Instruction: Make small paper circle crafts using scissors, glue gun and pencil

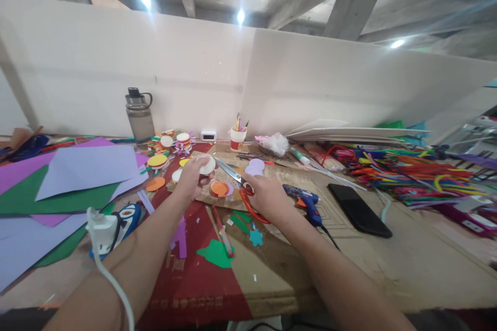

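My left hand (192,176) is closed around a white paper circle (207,165), held just above the cardboard sheet. My right hand (265,196) grips the red handles of a pair of scissors (233,172), whose metal blades point up and left toward the white circle. An orange paper circle on a pink one (220,189) lies on the cardboard between the two hands. A pale lilac cut-out (255,167) lies just beyond my right hand.
Large purple, lilac and green paper sheets (73,176) cover the left. A water bottle (140,115), a cup of pens (237,138), a blue glue gun (306,200), a black phone (359,210), a pile of pipe cleaners (411,171) and a white plug (101,228) surround me.
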Demonstrator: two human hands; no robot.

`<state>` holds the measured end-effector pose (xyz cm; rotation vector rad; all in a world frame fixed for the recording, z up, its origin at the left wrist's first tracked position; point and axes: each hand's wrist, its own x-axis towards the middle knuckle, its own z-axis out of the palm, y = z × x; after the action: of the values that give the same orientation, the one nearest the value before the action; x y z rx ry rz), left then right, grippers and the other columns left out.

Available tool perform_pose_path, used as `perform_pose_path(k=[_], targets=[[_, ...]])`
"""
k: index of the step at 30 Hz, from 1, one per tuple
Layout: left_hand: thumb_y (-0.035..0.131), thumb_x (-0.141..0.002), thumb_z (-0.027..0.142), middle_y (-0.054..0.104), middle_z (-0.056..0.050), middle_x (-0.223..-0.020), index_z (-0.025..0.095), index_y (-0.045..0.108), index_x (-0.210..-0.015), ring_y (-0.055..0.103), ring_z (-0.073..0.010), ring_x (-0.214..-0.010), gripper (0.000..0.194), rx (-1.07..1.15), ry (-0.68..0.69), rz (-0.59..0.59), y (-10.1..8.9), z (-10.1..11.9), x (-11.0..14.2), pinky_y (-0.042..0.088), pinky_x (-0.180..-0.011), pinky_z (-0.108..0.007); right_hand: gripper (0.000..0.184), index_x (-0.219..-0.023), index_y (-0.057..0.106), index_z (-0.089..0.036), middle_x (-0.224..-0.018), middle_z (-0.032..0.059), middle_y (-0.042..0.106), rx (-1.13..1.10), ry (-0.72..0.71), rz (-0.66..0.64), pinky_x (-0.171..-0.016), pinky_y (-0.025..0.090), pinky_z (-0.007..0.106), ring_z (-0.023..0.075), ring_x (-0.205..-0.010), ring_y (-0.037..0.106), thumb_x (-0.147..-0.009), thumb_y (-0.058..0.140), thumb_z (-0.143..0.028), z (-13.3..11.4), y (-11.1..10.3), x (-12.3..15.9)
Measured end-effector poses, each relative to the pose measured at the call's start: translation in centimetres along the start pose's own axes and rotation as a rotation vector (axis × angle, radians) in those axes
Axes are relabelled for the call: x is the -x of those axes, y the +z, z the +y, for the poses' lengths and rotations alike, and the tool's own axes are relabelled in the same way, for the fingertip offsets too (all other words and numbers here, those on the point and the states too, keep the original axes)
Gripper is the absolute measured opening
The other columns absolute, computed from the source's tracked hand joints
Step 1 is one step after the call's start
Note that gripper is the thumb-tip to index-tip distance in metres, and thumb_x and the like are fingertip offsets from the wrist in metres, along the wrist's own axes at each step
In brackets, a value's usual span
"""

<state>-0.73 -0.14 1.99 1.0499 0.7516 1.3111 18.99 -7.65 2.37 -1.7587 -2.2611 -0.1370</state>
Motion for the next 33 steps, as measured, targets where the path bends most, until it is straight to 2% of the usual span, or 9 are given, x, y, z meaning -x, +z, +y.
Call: perform_pose_path(k=[4,10,14,19,23,29,33], targets=[[0.068,-0.064,0.029,0.063,-0.002,-0.066,0.014,0.056,-0.073,0.053,-0.0088,-0.044,0.021,0.048,0.004,0.006,-0.2,0.1,0.0,0.023,-0.034,-0.016,0.039,-0.122,0.062,-0.021,-0.104,0.0123,0.073,-0.105,0.046,0.037,-0.078,0.046,0.032,0.0252,-0.091,0.068,-0.086,0.047,-0.020,0.4,0.7,-0.3],[0.076,-0.063,0.027,0.066,-0.002,-0.077,0.015,0.059,-0.083,0.060,-0.0112,-0.060,0.029,0.079,0.053,-0.106,-0.3,0.1,0.0,0.034,-0.041,-0.017,0.042,-0.121,0.064,-0.019,-0.111,0.0115,0.072,-0.359,0.063,0.092,-0.083,0.047,0.030,0.0234,-0.098,0.067,-0.081,0.052,-0.015,1.1,1.7,-0.8],[0.080,-0.060,0.025,0.066,-0.002,-0.079,0.015,0.059,-0.083,0.056,-0.0077,-0.056,0.033,0.026,0.058,-0.100,-0.1,0.1,0.1,0.029,-0.039,-0.015,0.038,-0.116,0.067,-0.017,-0.104,0.0109,0.073,-0.483,0.057,0.139,-0.080,0.048,0.031,0.0219,-0.091,0.067,-0.082,0.050,-0.016,1.2,2.2,-1.1],[0.084,-0.050,0.018,0.058,0.003,-0.061,0.013,0.061,-0.079,0.044,-0.0042,-0.046,0.038,-0.024,0.029,-0.020,0.2,-0.5,-0.1,0.023,-0.037,-0.014,0.036,-0.114,0.067,-0.017,-0.092,0.0065,0.073,-0.615,0.059,0.215,-0.073,0.048,0.028,0.0178,-0.077,0.064,-0.081,0.052,-0.019,1.5,2.9,-1.6],[0.083,-0.055,0.017,0.062,0.001,-0.066,0.013,0.061,-0.078,0.047,-0.0042,-0.048,0.032,0.115,0.031,-0.093,0.3,-0.7,0.0,0.025,-0.038,-0.014,0.037,-0.113,0.067,-0.017,-0.089,0.0058,0.072,-0.635,0.038,0.251,-0.073,0.048,0.029,0.0174,-0.076,0.063,-0.078,0.053,-0.018,1.3,3.0,-1.6],[0.078,-0.060,0.012,0.068,-0.002,-0.074,0.015,0.062,-0.084,0.057,-0.0073,-0.055,0.029,0.277,0.017,-0.044,0.7,-0.1,0.2,0.043,-0.047,-0.017,0.045,-0.125,0.059,-0.018,-0.116,0.0095,0.066,-0.594,-0.126,0.306,-0.093,0.045,0.033,0.0203,-0.103,0.061,-0.081,0.052,-0.016,0.2,2.0,-0.8],[0.075,-0.062,0.009,0.065,0.001,-0.070,0.013,0.062,-0.082,0.059,-0.0084,-0.057,0.024,0.325,0.046,-0.030,0.8,0.0,0.1,0.049,-0.053,-0.020,0.048,-0.130,0.053,-0.014,-0.111,0.0134,0.062,-0.438,-0.122,0.278,-0.089,0.046,0.036,0.0232,-0.101,0.057,-0.081,0.051,-0.018,-0.3,1.9,-0.3]])
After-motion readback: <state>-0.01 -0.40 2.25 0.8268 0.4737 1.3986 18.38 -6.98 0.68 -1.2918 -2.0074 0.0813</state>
